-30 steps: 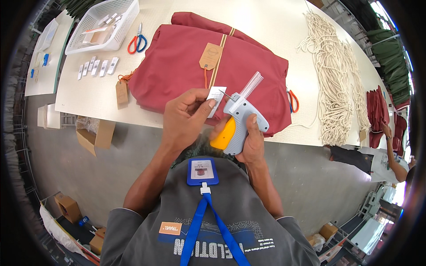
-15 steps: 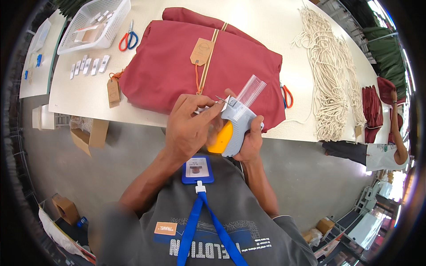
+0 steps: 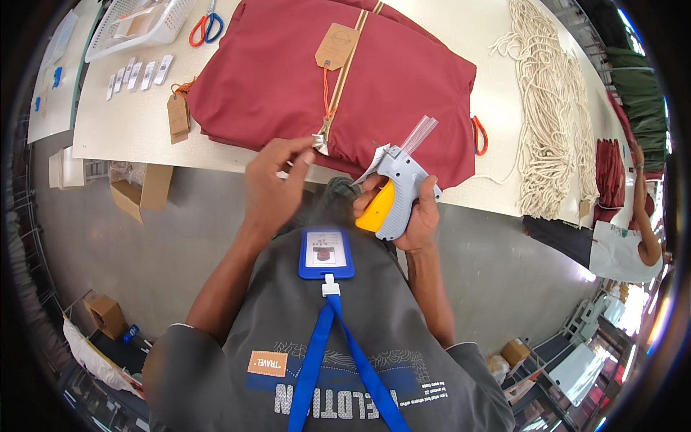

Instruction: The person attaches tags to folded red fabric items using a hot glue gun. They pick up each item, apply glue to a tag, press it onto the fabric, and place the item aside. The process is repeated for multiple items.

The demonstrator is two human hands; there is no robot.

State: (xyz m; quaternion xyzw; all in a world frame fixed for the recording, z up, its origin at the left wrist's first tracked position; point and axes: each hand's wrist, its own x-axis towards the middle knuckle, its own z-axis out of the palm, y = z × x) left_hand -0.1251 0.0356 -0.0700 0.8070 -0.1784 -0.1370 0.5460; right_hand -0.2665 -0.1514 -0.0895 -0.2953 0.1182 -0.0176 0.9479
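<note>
— Where are the hands just now?

— The right hand (image 3: 414,216) is wrapped shut around the grey and yellow tagging gun (image 3: 394,193), which points up toward one o'clock with its clear strip of fasteners sticking out at the top. A small white label (image 3: 371,167) sits at the gun's nose.

— And the left hand (image 3: 270,189)?

— Its thumb and forefinger are pinched on the near edge of the red bag (image 3: 331,79), at the foot of the tan stripe; whether they grip cloth or a small tag I cannot tell.

— How do the two lie?

— The pinched spot is at about ten o'clock from the gun's nose, near it. The bag lies flat on the desk (image 3: 129,129), at twelve o'clock from both hands.
</note>
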